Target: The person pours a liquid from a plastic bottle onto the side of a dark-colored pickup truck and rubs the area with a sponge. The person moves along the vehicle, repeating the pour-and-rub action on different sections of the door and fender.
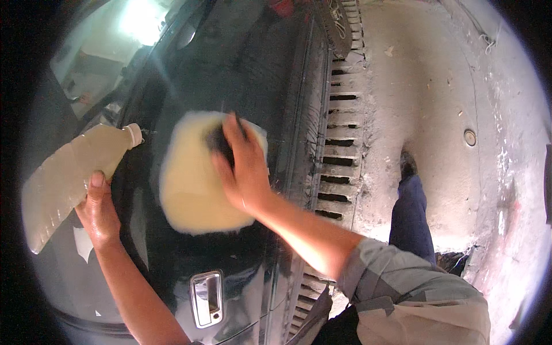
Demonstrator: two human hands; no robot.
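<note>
A cream-yellow patch of filler (187, 192) covers part of the dark car door (236, 63). On the patch's upper right, my right hand (246, 172) is closed over a dark sanding block (217, 142), pressed to the surface; motion blurs its outline. My left hand (102, 215) grips a clear plastic bottle (72, 172) of cloudy, pale liquid, with the thumb on its near side. The bottle lies tilted in that hand, its white cap (135, 135) pointing up and right toward the door, left of the patch. The palm side of my right hand is hidden.
A chrome door handle (208, 299) sits below the patch. Along the car's side runs a slotted floor grate (339, 144), with a wheel (336, 26) at its far end. My leg (413, 213) stands on the concrete floor (425, 86). A small round lid (470, 137) lies near the wall.
</note>
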